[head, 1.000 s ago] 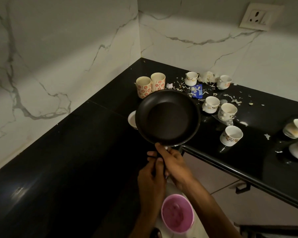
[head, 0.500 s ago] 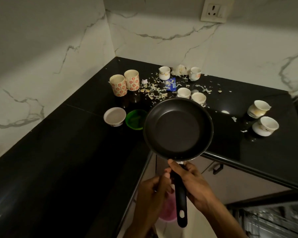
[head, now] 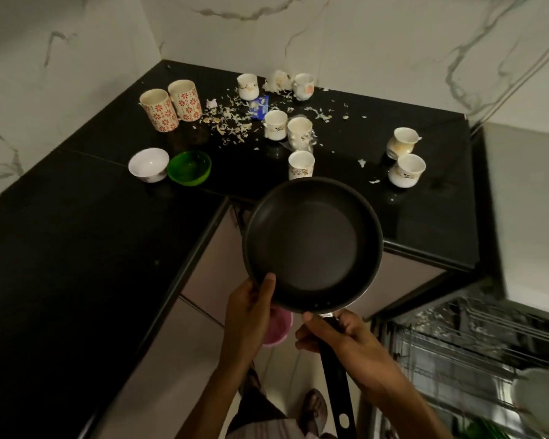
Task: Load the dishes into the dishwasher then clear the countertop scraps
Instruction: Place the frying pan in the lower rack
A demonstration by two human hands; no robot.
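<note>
- Fingers of the right hand are curled round the black handle of the frying pan, just below where handle meets bowl, with the thumb lying along the top.
- Left hand grips the pan's near-left rim, thumb hooked over the edge into the bowl and the other fingers hidden beneath it.
- Held by both hands, the pan is in the air in front of the counter edge, its far rim over the black countertop and its bowl facing up.
- Far on the countertop, two red-flowered mugs stand touching side by side near the left wall.
- Nearer and left, a white bowl sits just beside a green bowl.
- Small white cups stand about the middle: two far ones by the wall, a pair close together, and one just beyond the pan's far rim.
- Two more white cups stand at the right, the farther one tilted.
- Pale scraps are scattered between the mugs and the cups, with a blue wrapper among them.
- Near right, the open dishwasher rack shows its wires, and a pale dish lies at its near-right corner.
- Below the left hand, a pink container shows on the floor side, partly hidden.
</note>
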